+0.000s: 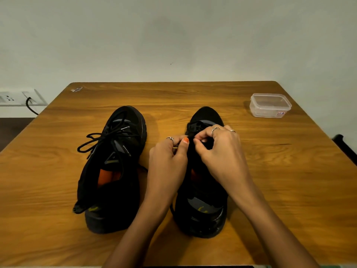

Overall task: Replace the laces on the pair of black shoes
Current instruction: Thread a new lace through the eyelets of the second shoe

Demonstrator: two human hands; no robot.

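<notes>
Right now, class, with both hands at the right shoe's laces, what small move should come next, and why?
Probably pull the pinched lace loose. Both the left hand and right hand pinch the lace at the right shoe, while the left shoe is still laced and tied.

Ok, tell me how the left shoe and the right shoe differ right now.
The left shoe lies untouched, while the left hand and the right hand both pinch at the right shoe's lacing. The left shoe's lace sprawls in loose loops; the right shoe's is mostly hidden under the fingers. Both are black, orange inside, toes pointing away.
</notes>
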